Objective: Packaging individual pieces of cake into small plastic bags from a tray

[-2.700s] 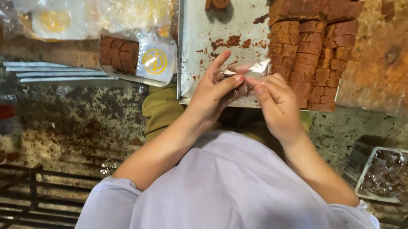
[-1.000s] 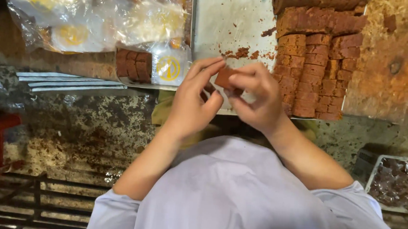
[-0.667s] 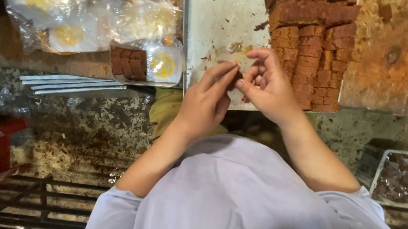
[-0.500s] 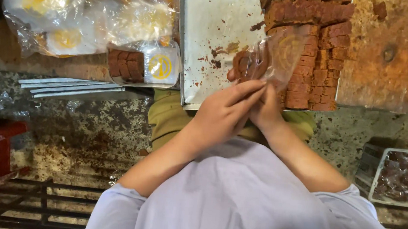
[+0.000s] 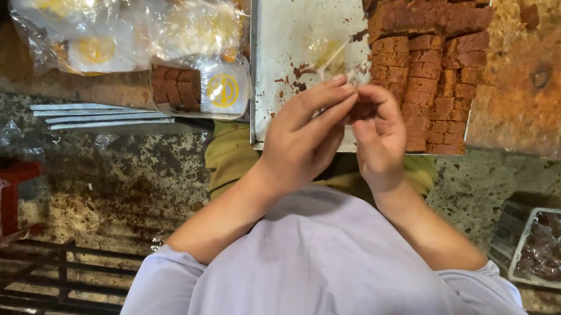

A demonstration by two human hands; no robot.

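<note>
**Wrapping brown blocks, one piece in hand**

Nearest to us, our lap and pale sleeves fill the lower view, and at our right side a small tray of wrapped pieces (image 5: 550, 249) sits low by the floor, which suggests a fair share of the work is already done.

Just above, both hands meet over the front edge of the metal tray (image 5: 290, 38). Our left hand (image 5: 305, 136) has its fingers stretched long and pressed together against a clear film wrapper (image 5: 332, 55). Our right hand (image 5: 379, 135) is curled, its fingertips pinching a brown block (image 5: 363, 111) against that wrapper. The film is so thin and glossy that we cannot be sure whether it goes right round the block yet; it looks half closed.

Beyond the hands, the stack of cut brown blocks (image 5: 434, 69) fills the right part of the tray, so plenty remains unwrapped. To the left, one finished pack (image 5: 199, 91) with a yellow round label lies on the wooden bench (image 5: 540, 84), and farther off a heap of clear bags (image 5: 124, 18) with yellow contents waits.

Half a second ago the wrapper stood open and raised above our hands, over the stack; now it is drawn down between the fingers, and our left hand has swung off the right to lie beside it.
</note>
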